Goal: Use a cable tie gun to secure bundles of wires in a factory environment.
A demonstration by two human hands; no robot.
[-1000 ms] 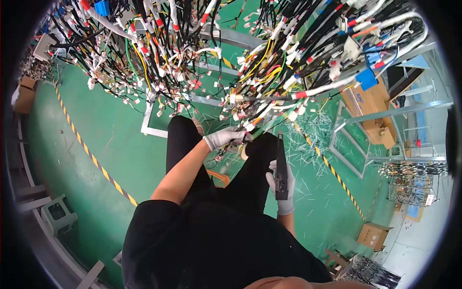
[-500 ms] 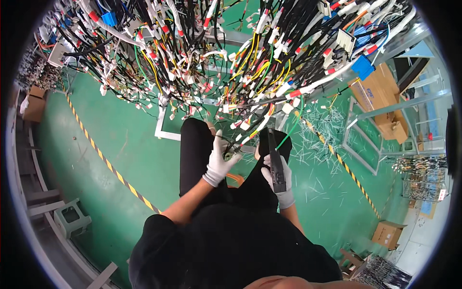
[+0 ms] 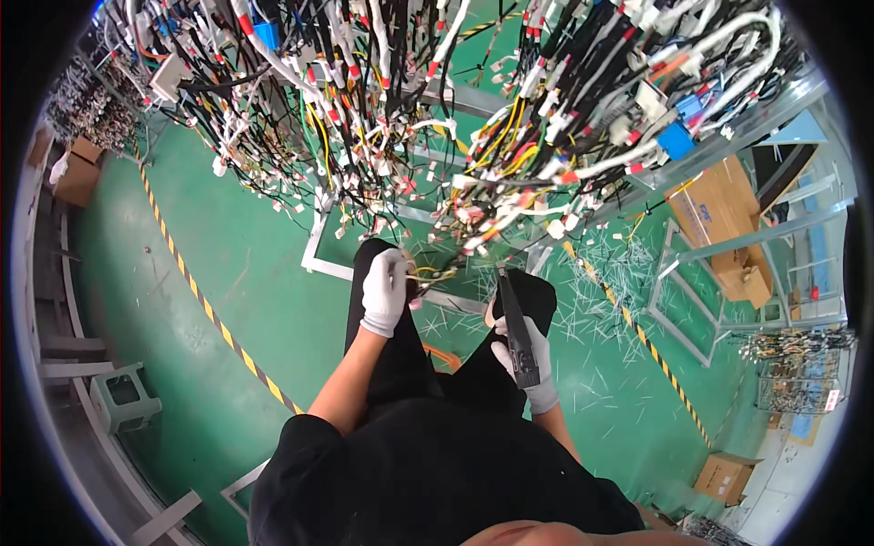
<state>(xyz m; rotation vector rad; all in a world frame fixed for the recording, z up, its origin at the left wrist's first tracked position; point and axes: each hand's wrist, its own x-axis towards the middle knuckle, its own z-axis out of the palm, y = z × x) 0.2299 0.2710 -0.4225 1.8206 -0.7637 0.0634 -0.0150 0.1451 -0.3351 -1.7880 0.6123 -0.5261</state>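
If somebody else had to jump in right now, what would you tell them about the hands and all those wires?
Left hand: gloved, pinching a few thin wires at the low end of the hanging wire bundle.
Right hand: gloved, gripping a dark tool, its tip pointing up toward those wires but apart from them.
Things: the wires hang over the green floor, which is littered with short white offcuts on the right.
Done: the wires are picked out and held.
Left: the tool has not yet touched them; what it does I cannot tell.
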